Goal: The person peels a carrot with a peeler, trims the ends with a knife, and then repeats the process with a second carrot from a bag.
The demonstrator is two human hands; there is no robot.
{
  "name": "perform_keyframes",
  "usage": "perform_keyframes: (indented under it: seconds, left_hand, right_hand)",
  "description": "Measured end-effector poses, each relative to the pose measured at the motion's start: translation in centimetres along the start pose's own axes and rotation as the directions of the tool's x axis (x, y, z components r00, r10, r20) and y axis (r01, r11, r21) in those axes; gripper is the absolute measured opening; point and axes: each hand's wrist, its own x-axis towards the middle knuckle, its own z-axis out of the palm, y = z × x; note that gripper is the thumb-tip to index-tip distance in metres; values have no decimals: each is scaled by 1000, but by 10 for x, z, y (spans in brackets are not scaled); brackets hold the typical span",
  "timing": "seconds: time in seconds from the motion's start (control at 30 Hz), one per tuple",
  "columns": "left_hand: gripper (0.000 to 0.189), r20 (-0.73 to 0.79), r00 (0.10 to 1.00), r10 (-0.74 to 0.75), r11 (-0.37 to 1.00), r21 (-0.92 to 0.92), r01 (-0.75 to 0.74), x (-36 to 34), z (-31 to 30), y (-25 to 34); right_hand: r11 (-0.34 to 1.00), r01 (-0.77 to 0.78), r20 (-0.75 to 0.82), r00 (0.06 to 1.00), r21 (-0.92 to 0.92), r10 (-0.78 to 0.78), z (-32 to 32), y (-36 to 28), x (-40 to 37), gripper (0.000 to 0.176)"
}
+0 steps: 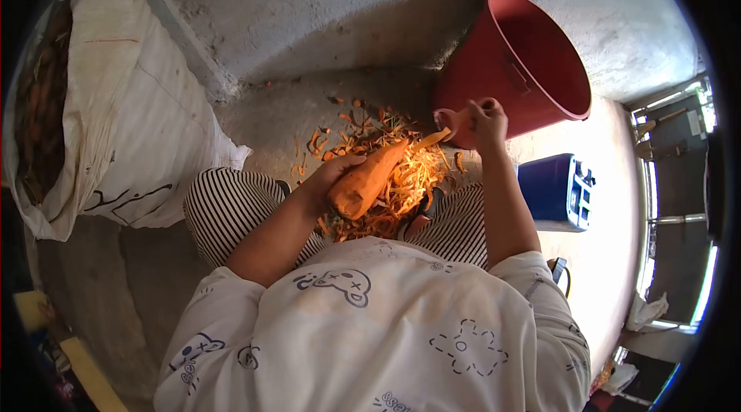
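Observation:
My left hand grips the thick end of a large orange carrot, which points up and to the right. My right hand is closed around a peeler at the carrot's narrow tip, where a strip of peel lifts off. Below both hands a heap of orange peelings lies on the concrete floor between my knees in striped trousers.
A red plastic bucket stands tilted just behind my right hand. A big white sack full of carrots sits at the left. A blue container lies on the floor at the right, near a doorway.

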Motion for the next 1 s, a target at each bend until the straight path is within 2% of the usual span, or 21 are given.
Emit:
perform_keyframes:
  seconds: [0.07,0.13,0.17,0.2,0.27,0.3,0.37,0.47,0.5,0.53,0.57,0.6,0.63,0.7,0.8,0.87,0.9,0.93,0.97,1.0]
  left_hand:
    - [44,-80,994,68,998,-9,-69,-2,3,0]
    - [43,-115,990,81,995,-52,-87,1,7,0]
    - [42,-137,987,86,993,-68,-96,3,9,0]
    - [41,-150,981,121,992,-17,-125,2,12,0]
    - [40,-164,968,189,981,84,-177,2,16,-1]
    - [40,-89,988,129,991,44,-125,5,8,-1]
    - [41,65,998,19,999,-32,-17,9,-14,-5]
    - [41,-60,995,81,996,48,-78,6,2,-8]
    - [42,-85,994,70,998,17,-68,6,1,-9]
    - [42,-109,992,61,998,-11,-63,6,-2,-9]
    - [43,-137,989,54,997,-39,-59,5,-5,-8]
    - [43,-125,990,71,997,0,-71,3,0,-5]
    - [44,-111,990,89,996,37,-85,0,7,-1]
    - [45,-127,985,118,993,38,-114,0,9,-4]
    - [46,-213,967,143,989,-3,-147,3,8,-4]
    - [44,-146,982,123,988,-73,-135,4,14,-5]
    - [43,-110,987,114,986,-107,-126,6,16,-4]
    - [43,-115,986,121,989,-65,-129,7,14,-6]
    - [42,-120,984,129,991,-23,-133,9,9,-8]
    - [41,-125,983,137,991,17,-136,9,7,-10]
  right_hand:
    - [997,52,-97,994,48,-47,-6,-4,-5,8]
    - [990,30,-17,999,141,-28,25,-31,-35,6]
    - [977,-54,85,996,206,37,43,-50,-59,5]
    - [953,-100,260,965,284,24,49,-48,-72,4]
    - [943,-226,456,885,244,94,69,-60,-103,4]
    - [926,-281,537,837,252,108,78,-59,-113,6]
    - [920,-345,574,798,185,184,84,-51,-114,6]
    - [869,-326,432,889,372,149,67,-10,-68,8]
    - [876,-289,345,926,386,154,50,6,-46,10]
    - [941,-185,109,981,285,160,39,15,-28,12]
    - [985,-175,-82,981,-6,174,25,10,-18,12]
    - [978,-197,-202,963,-76,178,2,28,-1,12]
    - [985,-149,-263,950,89,167,-4,24,-3,11]
    - [960,-66,-202,972,272,124,-8,14,-10,8]
    - [916,-131,97,990,380,101,36,-34,-59,7]
    - [900,-230,386,920,370,76,54,-45,-89,9]
    - [894,-290,515,854,343,80,61,-45,-99,10]
    - [834,-437,621,769,337,152,68,-51,-108,13]
    - [853,-430,664,735,297,139,73,-50,-111,15]
    - [871,-384,652,751,307,102,74,-45,-107,16]
